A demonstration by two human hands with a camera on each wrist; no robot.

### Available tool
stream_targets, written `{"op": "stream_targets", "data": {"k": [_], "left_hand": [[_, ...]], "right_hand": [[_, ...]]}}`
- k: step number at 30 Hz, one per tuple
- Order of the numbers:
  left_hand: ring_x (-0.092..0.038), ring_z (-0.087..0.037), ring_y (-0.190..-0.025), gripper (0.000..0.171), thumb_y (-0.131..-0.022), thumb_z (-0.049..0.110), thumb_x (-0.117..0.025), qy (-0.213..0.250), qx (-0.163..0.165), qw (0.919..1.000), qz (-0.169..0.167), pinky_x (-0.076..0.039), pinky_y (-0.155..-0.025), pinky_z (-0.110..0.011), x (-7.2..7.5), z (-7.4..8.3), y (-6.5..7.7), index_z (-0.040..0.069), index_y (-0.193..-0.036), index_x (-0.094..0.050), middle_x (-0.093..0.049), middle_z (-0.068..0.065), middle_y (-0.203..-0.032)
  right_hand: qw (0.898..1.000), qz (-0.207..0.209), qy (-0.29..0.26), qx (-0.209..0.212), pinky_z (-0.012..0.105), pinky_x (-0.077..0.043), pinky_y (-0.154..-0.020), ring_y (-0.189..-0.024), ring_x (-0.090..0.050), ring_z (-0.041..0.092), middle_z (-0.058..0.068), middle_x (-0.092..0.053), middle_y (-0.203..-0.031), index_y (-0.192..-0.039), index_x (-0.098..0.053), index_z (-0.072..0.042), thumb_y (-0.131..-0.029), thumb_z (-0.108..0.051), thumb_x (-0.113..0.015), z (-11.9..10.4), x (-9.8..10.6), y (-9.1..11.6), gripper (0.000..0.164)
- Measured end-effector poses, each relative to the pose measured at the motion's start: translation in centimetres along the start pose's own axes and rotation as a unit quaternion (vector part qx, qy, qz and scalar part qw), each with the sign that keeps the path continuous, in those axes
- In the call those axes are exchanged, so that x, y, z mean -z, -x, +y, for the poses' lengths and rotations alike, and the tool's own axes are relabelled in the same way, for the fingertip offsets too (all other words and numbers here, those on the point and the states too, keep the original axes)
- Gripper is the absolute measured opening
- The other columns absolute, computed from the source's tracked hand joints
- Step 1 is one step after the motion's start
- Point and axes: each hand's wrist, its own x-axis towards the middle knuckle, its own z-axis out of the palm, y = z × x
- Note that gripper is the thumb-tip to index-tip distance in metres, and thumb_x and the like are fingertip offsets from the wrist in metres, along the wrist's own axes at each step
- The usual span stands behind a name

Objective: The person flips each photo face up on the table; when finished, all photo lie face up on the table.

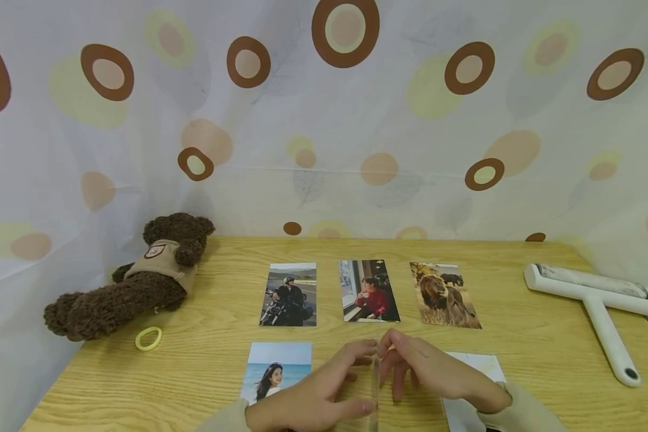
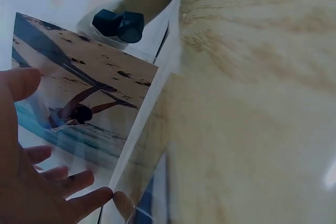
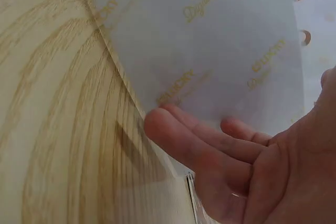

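A thin clear panel (image 1: pixel 374 384) stands on edge between both hands, seen almost edge-on from above. On its left face, the left wrist view shows a beach photo (image 2: pixel 110 56) with a figure and long shadows. Its white printed backing (image 3: pixel 220 40) faces the right hand. My left hand (image 1: pixel 321 390) has spread, fairly straight fingers, with the thumb over the photo side and the index fingertip at the panel's edge. From the other side, my right hand (image 1: pixel 437 369) touches the panel with gently bent fingers. A whitish sheet (image 1: pixel 480 363) lies beneath the right wrist.
Farther back lie a motorcyclist photo (image 1: pixel 288 294), a red-sweater photo (image 1: pixel 375 303) and a lion photo (image 1: pixel 445 294). A seaside portrait (image 1: pixel 267 372) is beside the left hand. At left are a teddy bear (image 1: pixel 135 282) and yellow ring (image 1: pixel 148 339); at right, a lint roller (image 1: pixel 594 294).
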Motion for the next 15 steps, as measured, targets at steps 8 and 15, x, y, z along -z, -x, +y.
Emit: {"op": "stream_targets", "data": {"k": [8, 15], "left_hand": [[-0.021, -0.023, -0.146, 0.069, -0.1, 0.035, -0.05, -0.097, -0.009, 0.9947, -0.034, -0.035, -0.111, -0.04, 0.1, 0.0, 0.2, 0.021, -0.155, -0.011, -0.01, -0.003, -0.161], [-0.027, -0.025, -0.144, 0.06, -0.1, 0.034, -0.051, -0.152, -0.001, 0.9878, -0.034, -0.038, -0.109, -0.04, 0.3, 0.0, 0.3, 0.02, -0.152, -0.023, -0.013, -0.002, -0.161]], "right_hand": [[0.999, -0.004, -0.017, -0.031, 0.03, -0.052, -0.062, -0.068, -0.067, 0.016, 0.022, -0.07, -0.076, -0.098, -0.06, 0.004, -0.108, -0.031, -0.011, -0.1, 0.5, 0.5, 0.062], [1.0, 0.004, 0.01, -0.025, 0.032, -0.051, -0.051, -0.06, -0.063, 0.026, 0.018, -0.067, -0.07, -0.089, -0.051, 0.001, -0.107, -0.02, -0.031, -1.0, 2.0, 1.0, 0.034]]}}
